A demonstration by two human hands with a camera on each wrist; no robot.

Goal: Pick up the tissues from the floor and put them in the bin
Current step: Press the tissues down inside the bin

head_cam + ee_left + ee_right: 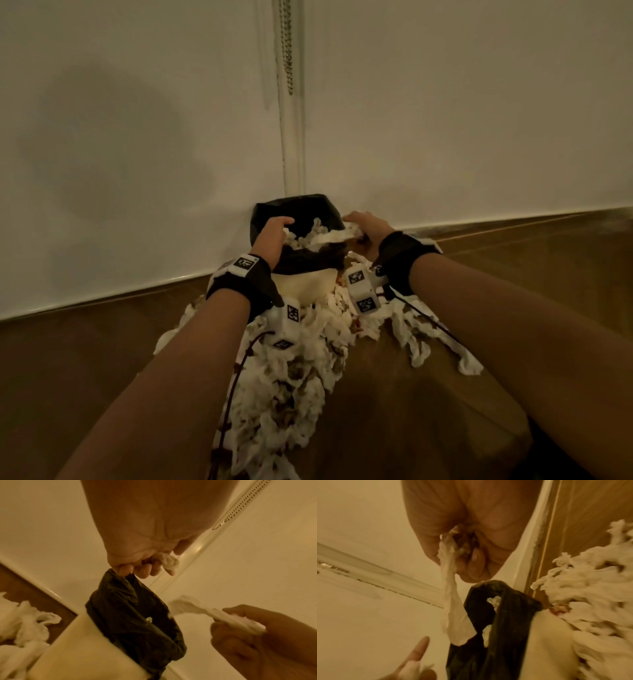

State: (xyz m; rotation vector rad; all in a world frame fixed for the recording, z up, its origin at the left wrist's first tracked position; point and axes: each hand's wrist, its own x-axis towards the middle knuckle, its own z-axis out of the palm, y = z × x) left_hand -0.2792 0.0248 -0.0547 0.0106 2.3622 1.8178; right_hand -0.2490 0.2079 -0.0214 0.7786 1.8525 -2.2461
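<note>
Your pale round bin with the black plastic liner [301,284] stands against the white wall [137,137], and a big heap of crumpled white tissues [294,373] lies on the brown wooden floor [85,359] from its base back toward you. Some tissues already lie inside the liner. Both hands are at the bin's mouth. Your right hand [363,224], at the right rim, has its fingers curled round a long twisted strip of tissue [449,601]; the strip's long axis runs from that grip leftward and down across the opening, so its free end already hangs over the liner. Your left hand [272,236] sits on the left rim, fingers curled round a small tissue wad [169,561], directly above the opening. Neither hand seems to need more reach; letting go should be enough.
</note>
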